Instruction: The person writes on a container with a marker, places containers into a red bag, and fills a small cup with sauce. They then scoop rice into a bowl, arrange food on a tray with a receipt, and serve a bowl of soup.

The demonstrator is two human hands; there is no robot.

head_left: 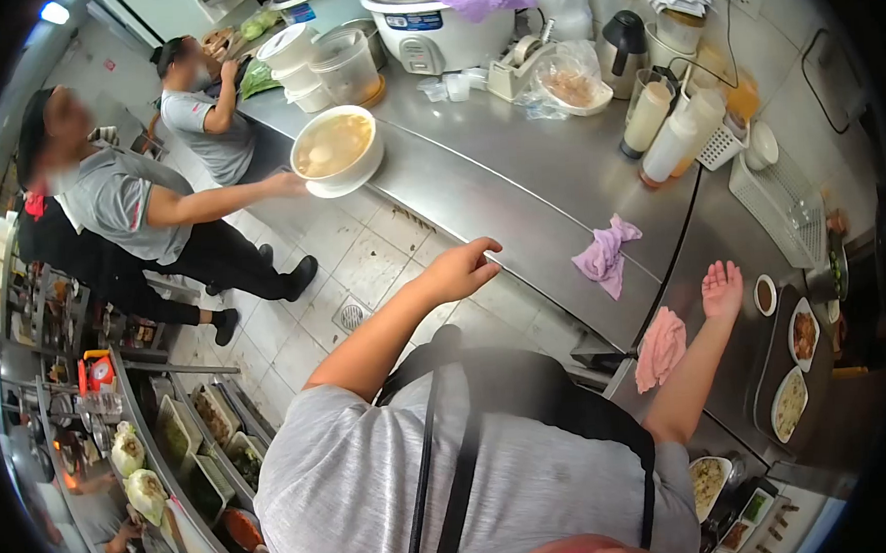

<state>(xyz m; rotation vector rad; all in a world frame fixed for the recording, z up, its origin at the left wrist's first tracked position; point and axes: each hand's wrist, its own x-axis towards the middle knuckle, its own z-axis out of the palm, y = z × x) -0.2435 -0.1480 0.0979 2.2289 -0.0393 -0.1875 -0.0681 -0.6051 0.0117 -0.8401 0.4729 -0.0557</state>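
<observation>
My left hand (pixel 463 270) is held in the air by the edge of the steel counter (pixel 504 188), fingers loosely bent and apart, holding nothing. My right hand (pixel 722 290) is turned palm up with its fingers stretched out and nothing in it. It is nearest to a small cup of dark sauce (pixel 766 296) on a dark tray (pixel 760 410). Two white dishes of food, one with rice (pixel 789 405) and one with brownish pieces (pixel 805 335), share that tray. A pink cloth (pixel 660 349) lies beside my right forearm, and a purple cloth (pixel 605 256) lies between my hands.
A co-worker (pixel 128 198) at the left holds a white bowl of soup (pixel 334 152) over the counter edge; another person (pixel 204 114) stands behind. A rice cooker (pixel 440 36), squeeze bottles (pixel 669 144) and a white basket (pixel 785 208) line the back. Food containers (pixel 208 484) fill the lower left.
</observation>
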